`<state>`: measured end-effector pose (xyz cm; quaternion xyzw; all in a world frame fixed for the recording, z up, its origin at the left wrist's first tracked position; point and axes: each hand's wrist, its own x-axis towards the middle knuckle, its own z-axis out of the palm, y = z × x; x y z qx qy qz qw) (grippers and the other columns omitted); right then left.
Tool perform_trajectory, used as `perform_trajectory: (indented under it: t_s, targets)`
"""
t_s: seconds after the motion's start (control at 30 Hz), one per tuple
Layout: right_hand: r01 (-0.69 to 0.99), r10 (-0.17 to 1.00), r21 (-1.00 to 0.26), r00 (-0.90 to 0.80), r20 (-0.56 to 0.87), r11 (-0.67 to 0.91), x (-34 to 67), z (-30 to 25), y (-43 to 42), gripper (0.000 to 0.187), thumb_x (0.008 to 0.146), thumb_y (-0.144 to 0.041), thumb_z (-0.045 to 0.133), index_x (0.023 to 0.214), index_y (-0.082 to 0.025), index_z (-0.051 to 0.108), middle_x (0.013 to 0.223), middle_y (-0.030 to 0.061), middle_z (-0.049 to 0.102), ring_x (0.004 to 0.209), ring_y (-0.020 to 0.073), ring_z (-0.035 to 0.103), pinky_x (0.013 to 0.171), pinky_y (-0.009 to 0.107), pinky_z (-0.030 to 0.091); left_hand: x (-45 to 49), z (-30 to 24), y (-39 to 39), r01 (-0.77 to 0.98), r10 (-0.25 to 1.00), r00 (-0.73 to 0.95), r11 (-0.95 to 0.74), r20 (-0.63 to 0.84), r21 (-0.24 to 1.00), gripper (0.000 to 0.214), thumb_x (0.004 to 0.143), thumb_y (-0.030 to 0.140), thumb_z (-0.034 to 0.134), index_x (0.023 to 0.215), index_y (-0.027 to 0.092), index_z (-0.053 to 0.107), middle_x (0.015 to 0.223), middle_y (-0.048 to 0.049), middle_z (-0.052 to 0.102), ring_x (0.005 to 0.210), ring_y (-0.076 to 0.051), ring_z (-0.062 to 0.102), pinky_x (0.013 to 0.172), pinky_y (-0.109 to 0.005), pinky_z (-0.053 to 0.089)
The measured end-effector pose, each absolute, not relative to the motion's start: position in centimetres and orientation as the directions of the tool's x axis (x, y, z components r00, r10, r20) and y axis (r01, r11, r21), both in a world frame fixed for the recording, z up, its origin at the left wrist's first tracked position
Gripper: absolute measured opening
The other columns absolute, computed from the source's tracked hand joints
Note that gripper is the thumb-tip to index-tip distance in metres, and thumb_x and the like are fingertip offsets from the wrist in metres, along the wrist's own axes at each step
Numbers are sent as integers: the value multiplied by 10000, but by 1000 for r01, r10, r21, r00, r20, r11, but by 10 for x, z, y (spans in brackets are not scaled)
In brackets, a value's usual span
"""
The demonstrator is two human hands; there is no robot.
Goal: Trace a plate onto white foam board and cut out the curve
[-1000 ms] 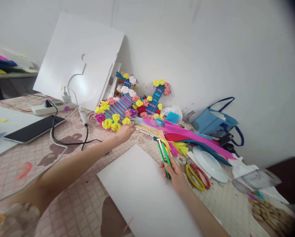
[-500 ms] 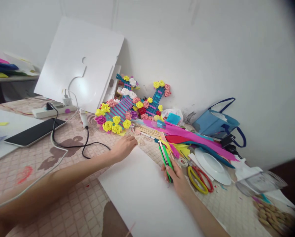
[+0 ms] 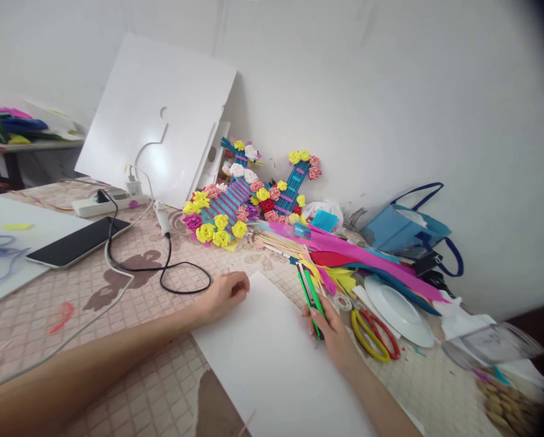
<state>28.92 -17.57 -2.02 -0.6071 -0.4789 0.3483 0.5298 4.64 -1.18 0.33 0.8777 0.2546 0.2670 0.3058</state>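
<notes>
My left hand (image 3: pixel 224 297) rests at the far left edge of a white sheet of board or thick paper (image 3: pixel 272 340). Its fingers are curled in, and whether they hold anything is hidden. In my right hand (image 3: pixel 333 331) is a green utility knife (image 3: pixel 311 297), its tip pointing away from me above the sheet's right edge. Just right of this hand lie scissors (image 3: pixel 372 337) with yellow and red handles, and a small roll of tape (image 3: pixel 343 301).
Crepe-paper flower decorations (image 3: pixel 226 209) lean at the back. Thin sticks (image 3: pixel 281 243), coloured paper strips (image 3: pixel 363 252), a white plate (image 3: pixel 399 309) and a blue bag (image 3: pixel 404 227) lie right. A tablet (image 3: pixel 78 243), hot glue gun (image 3: pixel 161 218), cables and power strip (image 3: pixel 103 204) are left.
My left hand has drawn back toward me along the sheet's edge, its fingers curling in more. The right hand keeps the utility knife in about the same place. The view has turned slightly left.
</notes>
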Motion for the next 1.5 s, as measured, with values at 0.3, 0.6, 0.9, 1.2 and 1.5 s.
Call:
perform_trajectory:
  t_s: [0.3,0.6,0.9,1.2,1.5]
  targets:
    - [208,949,-978,303,94,30,287,-17,-176,228,908,-400,479,1044,-218,501,870,12,573,548,85,463,509,240,403,42,2,-11,380,639,741,-652,207,656,213,866,242,300,707,201,435,599,26,475,573,-154,479,564,-266,299]
    - [242,954,-970,283,100,30,288,-15,-176,190,932,-380,441,1034,-223,476,890,1,563,553,86,455,527,246,392,42,3,-6,370,643,751,-599,151,710,278,888,292,337,910,179,590,633,14,560,598,-154,547,597,-253,377]
    - [249,951,-967,284,122,50,292,-18,-177,197,941,-390,434,1065,-238,456,880,-5,556,536,85,434,513,246,378,43,-1,-2,339,656,742,-548,141,765,263,864,298,405,900,167,631,560,38,537,504,-111,477,523,-211,353]
    - [209,941,-976,316,118,53,293,-15,-175,176,928,-390,468,975,-222,490,796,-17,558,495,71,411,465,231,320,42,3,1,303,636,759,-539,144,786,247,868,303,430,902,156,626,567,40,567,483,-91,461,501,-191,350]
    - [78,922,-996,382,68,42,291,-17,-176,510,892,-434,494,1351,-292,321,919,33,615,517,105,488,460,260,397,36,12,-40,179,386,875,-820,293,544,218,896,217,437,1010,183,620,854,-32,663,704,-128,600,656,-229,435]
